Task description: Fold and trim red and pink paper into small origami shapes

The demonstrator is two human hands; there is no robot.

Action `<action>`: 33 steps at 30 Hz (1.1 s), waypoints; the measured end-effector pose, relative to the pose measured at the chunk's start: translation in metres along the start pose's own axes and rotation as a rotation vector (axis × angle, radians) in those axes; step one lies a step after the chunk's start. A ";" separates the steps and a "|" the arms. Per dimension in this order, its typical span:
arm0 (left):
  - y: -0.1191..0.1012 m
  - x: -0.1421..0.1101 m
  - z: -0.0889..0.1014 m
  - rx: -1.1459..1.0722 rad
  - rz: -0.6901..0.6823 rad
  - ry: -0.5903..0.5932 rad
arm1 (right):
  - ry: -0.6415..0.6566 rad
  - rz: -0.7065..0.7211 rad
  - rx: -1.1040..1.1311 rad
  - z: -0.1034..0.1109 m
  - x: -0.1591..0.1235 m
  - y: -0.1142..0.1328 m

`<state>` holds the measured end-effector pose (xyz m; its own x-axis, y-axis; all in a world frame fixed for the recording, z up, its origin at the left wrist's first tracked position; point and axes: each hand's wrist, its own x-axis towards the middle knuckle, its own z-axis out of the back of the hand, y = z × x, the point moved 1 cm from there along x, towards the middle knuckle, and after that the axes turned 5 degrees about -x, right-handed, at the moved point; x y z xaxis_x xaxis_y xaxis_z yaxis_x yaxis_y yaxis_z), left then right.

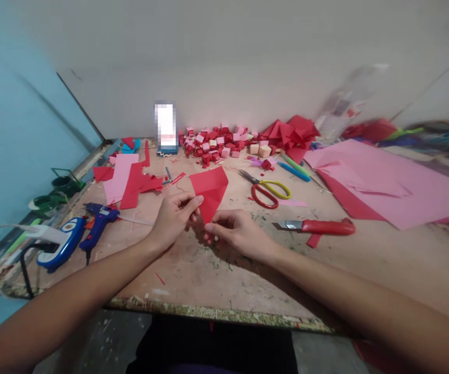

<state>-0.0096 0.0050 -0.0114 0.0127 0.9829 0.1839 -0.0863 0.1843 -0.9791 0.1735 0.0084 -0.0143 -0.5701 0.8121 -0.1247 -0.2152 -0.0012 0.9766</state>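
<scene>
Our left grip pinches the lower-left edge of the creased red paper, while our right grip pinches its bottom tip, near the frame's centre over the worktop. We judge it light, thin and easily crumpled, best held lightly by edges and corners.

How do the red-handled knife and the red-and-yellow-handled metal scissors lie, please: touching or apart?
Apart; the head view shows tabletop between knife and scissors.
</scene>
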 end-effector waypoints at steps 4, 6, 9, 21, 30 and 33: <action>0.001 0.001 0.001 -0.016 0.004 -0.005 | 0.013 -0.003 -0.028 0.001 0.000 0.000; 0.001 0.001 0.001 -0.027 0.017 -0.002 | 0.029 -0.004 -0.006 0.002 0.001 0.000; 0.001 0.000 -0.002 -0.047 0.055 0.047 | 0.024 -0.010 0.100 0.005 0.003 -0.001; 0.003 -0.004 -0.007 -0.061 0.105 0.148 | -0.011 -0.014 0.224 0.007 0.005 -0.006; 0.005 -0.005 -0.002 -0.058 0.111 0.196 | 0.000 -0.017 0.252 0.005 0.002 -0.007; 0.003 -0.005 -0.002 -0.064 0.092 0.202 | -0.057 -0.023 0.229 0.006 0.000 -0.004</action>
<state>-0.0079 0.0003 -0.0156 0.2079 0.9750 0.0784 -0.0335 0.0872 -0.9956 0.1790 0.0123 -0.0173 -0.5197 0.8422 -0.1436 -0.0380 0.1451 0.9887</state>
